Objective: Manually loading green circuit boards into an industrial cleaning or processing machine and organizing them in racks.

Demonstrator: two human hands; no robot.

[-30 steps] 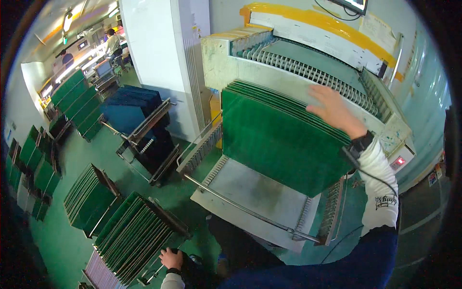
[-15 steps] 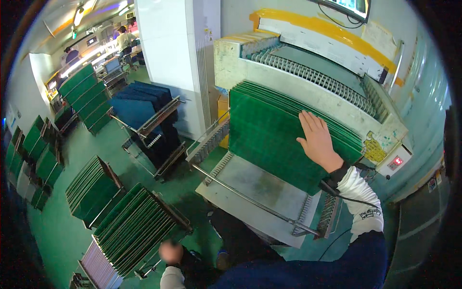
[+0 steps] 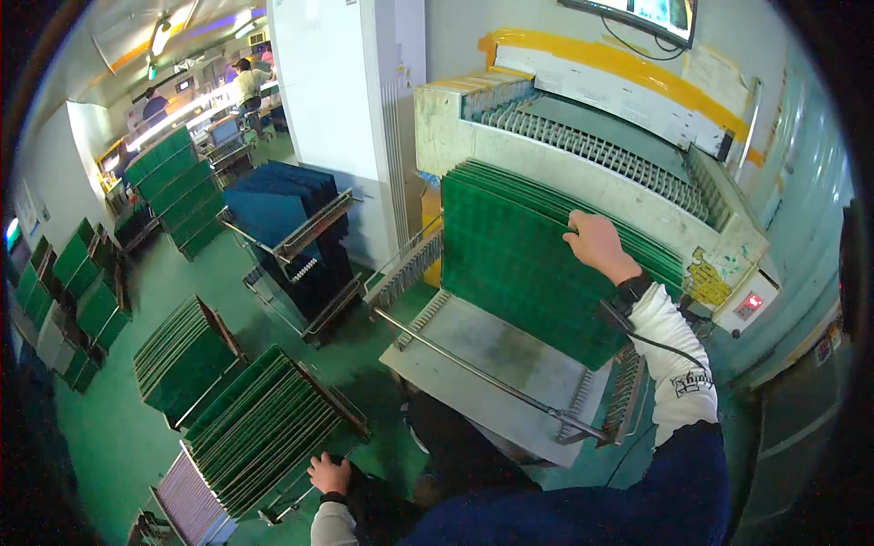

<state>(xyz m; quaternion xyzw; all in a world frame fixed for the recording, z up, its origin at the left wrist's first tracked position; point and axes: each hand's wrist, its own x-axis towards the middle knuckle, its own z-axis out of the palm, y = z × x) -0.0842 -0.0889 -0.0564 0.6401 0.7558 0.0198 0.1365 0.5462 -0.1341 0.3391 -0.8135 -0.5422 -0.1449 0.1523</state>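
Note:
A row of upright green boards [image 3: 523,259] stands in a metal rack [image 3: 510,332] in front of me, leaning toward a pale machine. My right hand [image 3: 603,244] is at the top edge of the front board, its fingers bent and drawn together there; the fingertips are partly hidden. Low down, my left hand [image 3: 330,473] hangs near my leg with its fingers loosely apart and nothing in them. Just to its left stands a floor rack of green boards [image 3: 264,432].
The pale machine [image 3: 564,155] has a row of rollers along its top. Dark blue boards [image 3: 282,205] fill a trolley by the white column [image 3: 332,118]. More green boards [image 3: 173,191] stand in racks at left. Other people [image 3: 246,82] work far back.
My right hand has gone from lying flat with straight fingers to bent fingers at the board's edge. The left hand was blurred before and shows clearly now. The view has shifted slightly.

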